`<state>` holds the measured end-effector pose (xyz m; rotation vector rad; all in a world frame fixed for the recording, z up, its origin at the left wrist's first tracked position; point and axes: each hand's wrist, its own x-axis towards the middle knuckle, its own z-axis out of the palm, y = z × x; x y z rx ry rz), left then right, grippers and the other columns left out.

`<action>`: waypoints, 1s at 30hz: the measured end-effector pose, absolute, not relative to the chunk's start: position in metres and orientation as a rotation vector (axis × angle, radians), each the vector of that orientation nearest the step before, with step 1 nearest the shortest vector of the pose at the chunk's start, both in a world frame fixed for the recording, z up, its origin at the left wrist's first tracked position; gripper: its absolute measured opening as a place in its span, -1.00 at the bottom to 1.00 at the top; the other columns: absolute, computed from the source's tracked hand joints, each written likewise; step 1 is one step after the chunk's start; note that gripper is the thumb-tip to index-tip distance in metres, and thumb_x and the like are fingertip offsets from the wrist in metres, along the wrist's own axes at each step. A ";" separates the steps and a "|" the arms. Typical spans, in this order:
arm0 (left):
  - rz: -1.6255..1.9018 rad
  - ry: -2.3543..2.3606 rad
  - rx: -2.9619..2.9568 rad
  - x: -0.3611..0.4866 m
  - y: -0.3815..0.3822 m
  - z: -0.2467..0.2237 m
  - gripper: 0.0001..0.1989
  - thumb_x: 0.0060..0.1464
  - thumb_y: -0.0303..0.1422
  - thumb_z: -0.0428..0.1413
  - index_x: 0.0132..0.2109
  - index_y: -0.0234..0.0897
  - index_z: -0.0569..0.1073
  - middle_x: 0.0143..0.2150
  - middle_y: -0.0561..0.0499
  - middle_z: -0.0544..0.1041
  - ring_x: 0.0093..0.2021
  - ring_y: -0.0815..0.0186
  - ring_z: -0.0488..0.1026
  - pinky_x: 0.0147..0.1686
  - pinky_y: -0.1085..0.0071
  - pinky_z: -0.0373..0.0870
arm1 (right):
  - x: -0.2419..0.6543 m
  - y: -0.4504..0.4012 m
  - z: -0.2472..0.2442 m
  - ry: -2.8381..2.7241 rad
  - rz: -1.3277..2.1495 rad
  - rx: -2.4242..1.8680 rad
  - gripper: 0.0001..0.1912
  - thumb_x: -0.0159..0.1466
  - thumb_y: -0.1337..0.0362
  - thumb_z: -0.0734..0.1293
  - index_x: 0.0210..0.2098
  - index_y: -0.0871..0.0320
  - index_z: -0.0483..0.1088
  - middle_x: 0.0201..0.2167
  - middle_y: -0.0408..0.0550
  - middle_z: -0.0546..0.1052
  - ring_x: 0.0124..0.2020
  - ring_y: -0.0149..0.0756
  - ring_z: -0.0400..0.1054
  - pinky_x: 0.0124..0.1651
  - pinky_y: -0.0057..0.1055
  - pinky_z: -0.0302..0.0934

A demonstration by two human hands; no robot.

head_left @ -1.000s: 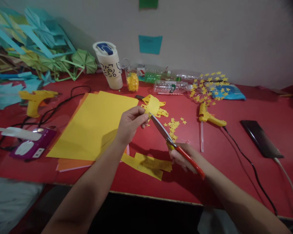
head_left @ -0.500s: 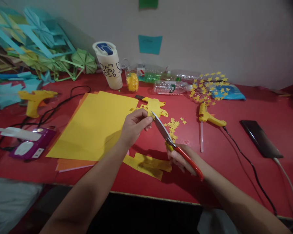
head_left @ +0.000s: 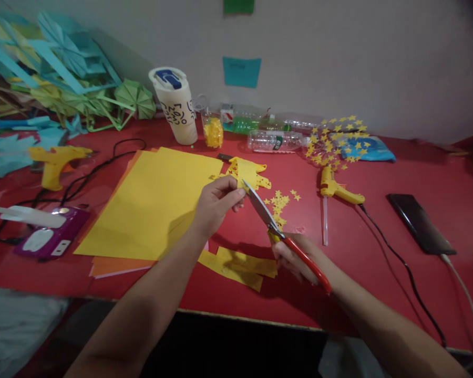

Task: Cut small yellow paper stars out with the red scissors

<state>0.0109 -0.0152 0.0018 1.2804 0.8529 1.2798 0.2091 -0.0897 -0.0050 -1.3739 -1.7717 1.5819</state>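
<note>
My left hand [head_left: 218, 206] is closed, thumb and fingers pinching a small piece of yellow paper [head_left: 246, 172]. In my right hand [head_left: 291, 257] are scissors with red handles [head_left: 306, 262], and the blade tips meet the paper right beside my left thumb. Behind that piece lie cut yellow paper scraps [head_left: 264, 181], partly overlapped in view. A small heap of yellow paper stars [head_left: 279, 202] rests just beyond the scissors. Nearer the table edge, yellow paper strips [head_left: 236, 265] lie between my forearms.
Yellow sheets [head_left: 153, 194] lie left, over orange ones. A yellow glue gun [head_left: 55, 163] and purple power socket [head_left: 53, 231] stand farther left. At right are another glue gun [head_left: 337, 190] and a phone [head_left: 420, 223]. A white tumbler [head_left: 177, 113] and plastic bottles [head_left: 276, 140] line the back.
The red scissor handle has shifted slightly to the right, with the tips still at the paper. My left hand has hardly moved.
</note>
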 end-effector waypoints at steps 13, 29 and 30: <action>1.281 0.826 1.279 0.009 -0.014 0.004 -0.84 -0.06 -0.41 0.12 -0.54 -0.29 0.32 -0.64 0.13 0.38 -0.65 0.55 0.27 -0.60 0.56 0.26 | 0.207 -0.088 0.000 -1.773 1.516 -1.368 -0.42 0.16 -0.28 0.14 -0.61 0.08 0.03 -0.77 -0.31 0.08 -0.74 -0.53 -0.04 -0.61 -0.47 0.01; 1.381 0.856 1.135 0.005 -0.012 0.007 -0.89 -0.04 -0.43 0.11 -0.50 -0.29 0.40 -0.64 0.14 0.37 -0.64 0.54 0.29 -0.61 0.58 0.25 | 0.211 -0.087 -0.013 -1.747 1.508 -1.390 -0.50 0.18 -0.18 0.20 -0.58 0.10 0.08 -0.73 -0.27 0.14 -0.71 -0.51 0.01 -0.64 -0.49 -0.03; 1.393 0.872 1.133 0.005 -0.012 0.007 -0.89 -0.03 -0.42 0.11 -0.50 -0.29 0.40 -0.65 0.14 0.37 -0.64 0.54 0.29 -0.61 0.57 0.25 | 0.210 -0.087 -0.014 -1.745 1.514 -1.382 -0.49 0.18 -0.19 0.19 -0.58 0.10 0.07 -0.74 -0.29 0.12 -0.72 -0.52 0.00 -0.64 -0.49 -0.03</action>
